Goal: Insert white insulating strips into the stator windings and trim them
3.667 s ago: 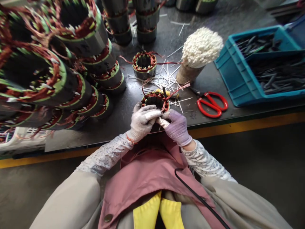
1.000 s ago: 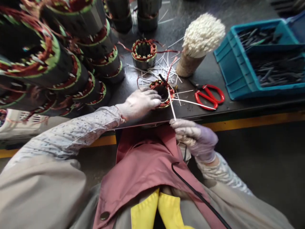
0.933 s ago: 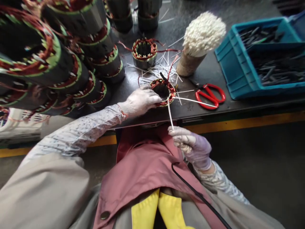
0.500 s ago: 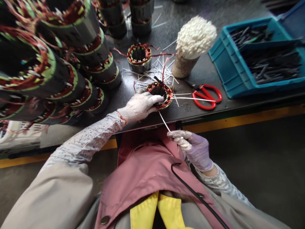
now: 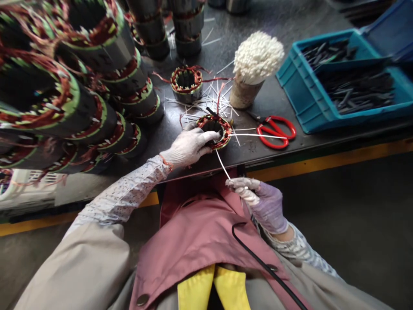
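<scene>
Dark workbench (image 5: 154, 150) has a wound stator (image 5: 226, 133) sitting near the front edge, left hand (image 5: 189, 148) clamped on its rim, probably so it won't skid, while the right hand (image 5: 263, 200), well apart, pinches a white cord (image 5: 223, 165) leading to it, tension I'd guess.

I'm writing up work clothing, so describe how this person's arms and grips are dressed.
The left grip wears a white glove with an orange edge at the cuff; the right grip, a purple glove with whitish fingers. Pale patterned sleeves cover both forearms, below loose grey-beige sleeves.
</scene>
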A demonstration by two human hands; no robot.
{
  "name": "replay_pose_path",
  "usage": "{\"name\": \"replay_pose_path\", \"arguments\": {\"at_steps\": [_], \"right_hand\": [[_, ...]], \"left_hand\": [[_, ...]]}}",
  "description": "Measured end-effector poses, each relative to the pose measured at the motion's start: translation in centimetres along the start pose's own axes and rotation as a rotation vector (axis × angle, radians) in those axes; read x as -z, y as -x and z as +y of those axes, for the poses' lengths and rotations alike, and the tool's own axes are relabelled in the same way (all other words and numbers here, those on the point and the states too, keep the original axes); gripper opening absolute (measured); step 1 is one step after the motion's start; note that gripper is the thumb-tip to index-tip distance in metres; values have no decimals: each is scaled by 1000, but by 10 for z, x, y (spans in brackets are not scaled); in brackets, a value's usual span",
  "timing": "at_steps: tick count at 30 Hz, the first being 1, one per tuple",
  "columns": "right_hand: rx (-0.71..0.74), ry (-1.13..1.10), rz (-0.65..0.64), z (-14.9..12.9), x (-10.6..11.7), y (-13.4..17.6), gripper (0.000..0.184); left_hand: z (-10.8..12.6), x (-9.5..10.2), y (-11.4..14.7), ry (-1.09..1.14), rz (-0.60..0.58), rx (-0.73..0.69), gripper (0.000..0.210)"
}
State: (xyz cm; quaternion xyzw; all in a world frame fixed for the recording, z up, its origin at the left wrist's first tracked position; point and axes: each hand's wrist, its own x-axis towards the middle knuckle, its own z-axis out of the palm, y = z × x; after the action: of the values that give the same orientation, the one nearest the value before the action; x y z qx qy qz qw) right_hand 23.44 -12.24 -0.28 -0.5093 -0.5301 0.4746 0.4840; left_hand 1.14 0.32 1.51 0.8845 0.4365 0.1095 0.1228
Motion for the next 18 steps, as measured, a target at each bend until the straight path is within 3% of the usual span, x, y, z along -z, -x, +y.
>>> {"name": "replay_pose_path", "arguments": {"at_steps": [5, 9, 14, 18], "right_hand": [[-26, -9, 36, -2, 7, 7, 9], [-20, -20, 18, 7, -5, -11, 10], [220, -50, 36, 34, -42, -50, 17], [273, 33, 81, 38, -50, -64, 14]], "left_hand": [[-1, 0, -1, -15, -4, 0, 41], [-1, -2, -1, -3, 23, -11, 41], [2, -9, 6, 125, 168, 65, 50], [5, -15, 9, 239, 275, 121, 40]]}}
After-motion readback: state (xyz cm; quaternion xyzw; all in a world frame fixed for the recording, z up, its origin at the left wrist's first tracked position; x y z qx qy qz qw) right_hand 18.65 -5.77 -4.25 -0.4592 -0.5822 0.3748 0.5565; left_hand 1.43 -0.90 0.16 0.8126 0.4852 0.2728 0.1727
